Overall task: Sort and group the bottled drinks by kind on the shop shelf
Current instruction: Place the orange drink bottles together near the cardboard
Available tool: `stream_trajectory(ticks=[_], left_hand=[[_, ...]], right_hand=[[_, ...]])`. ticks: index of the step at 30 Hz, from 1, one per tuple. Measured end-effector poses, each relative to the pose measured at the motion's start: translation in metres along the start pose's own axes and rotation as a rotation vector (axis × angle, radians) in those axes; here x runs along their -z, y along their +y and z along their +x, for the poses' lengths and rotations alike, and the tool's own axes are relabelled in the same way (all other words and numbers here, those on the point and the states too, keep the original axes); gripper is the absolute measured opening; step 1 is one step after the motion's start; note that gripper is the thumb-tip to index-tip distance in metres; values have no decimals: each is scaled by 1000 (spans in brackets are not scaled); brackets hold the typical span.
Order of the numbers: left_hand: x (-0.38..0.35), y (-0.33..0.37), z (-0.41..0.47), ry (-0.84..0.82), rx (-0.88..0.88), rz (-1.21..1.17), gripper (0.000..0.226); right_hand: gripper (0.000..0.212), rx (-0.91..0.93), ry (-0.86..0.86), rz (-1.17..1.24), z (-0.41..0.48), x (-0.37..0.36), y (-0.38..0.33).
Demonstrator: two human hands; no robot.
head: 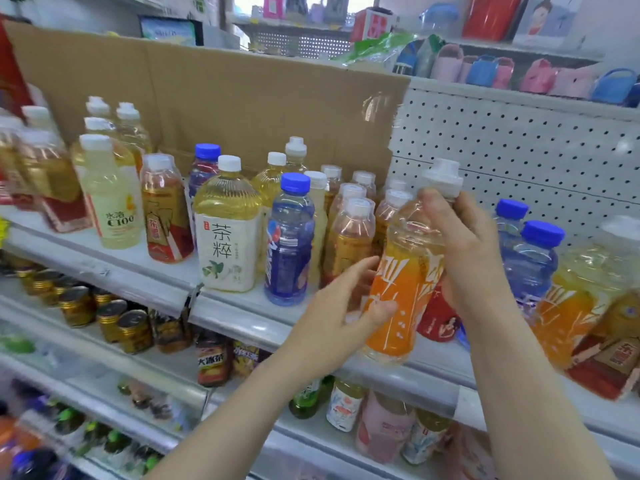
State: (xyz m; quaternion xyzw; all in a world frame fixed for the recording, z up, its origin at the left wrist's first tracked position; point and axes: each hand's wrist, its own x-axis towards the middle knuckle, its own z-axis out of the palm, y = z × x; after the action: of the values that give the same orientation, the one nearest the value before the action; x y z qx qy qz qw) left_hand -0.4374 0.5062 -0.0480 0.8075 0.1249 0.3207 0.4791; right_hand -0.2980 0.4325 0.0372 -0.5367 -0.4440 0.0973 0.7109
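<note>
Two bare forearms reach in from the frame's bottom: the right hand (460, 244) clamps an orange-labelled bottle (405, 271) near its neck, centre-right above the shelf edge (242, 317), while the left hand (343, 306), fingers spread, touches its lower side.

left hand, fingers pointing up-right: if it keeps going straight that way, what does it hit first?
Most likely the orange-label bottle that the right hand holds by the upper body. The left hand is open, fingertips already at or just short of the label's lower left. Depth is unclear, so it might slip behind toward the amber tea bottles.
</note>
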Motion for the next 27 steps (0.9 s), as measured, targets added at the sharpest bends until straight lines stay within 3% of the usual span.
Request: stream_trajectory(ticks=[3, 10, 20, 24, 27], left_hand=[[5, -10, -14, 17, 84, -69, 70], [63, -36, -69, 240, 130, -135, 57], [237, -80, -152, 449, 195, -120, 60], [307, -94, -171, 476, 207, -115, 63], [343, -102, -175, 494, 204, -130, 65]], right_hand=[[17, -30, -83, 82, -7, -27, 4], [33, -15, -252, -46, -23, -104, 13], [15, 92, -146, -103, -45, -258, 45], [21, 58, -99, -263, -57, -319, 64], [37, 20, -45, -388, -54, -349, 77]])
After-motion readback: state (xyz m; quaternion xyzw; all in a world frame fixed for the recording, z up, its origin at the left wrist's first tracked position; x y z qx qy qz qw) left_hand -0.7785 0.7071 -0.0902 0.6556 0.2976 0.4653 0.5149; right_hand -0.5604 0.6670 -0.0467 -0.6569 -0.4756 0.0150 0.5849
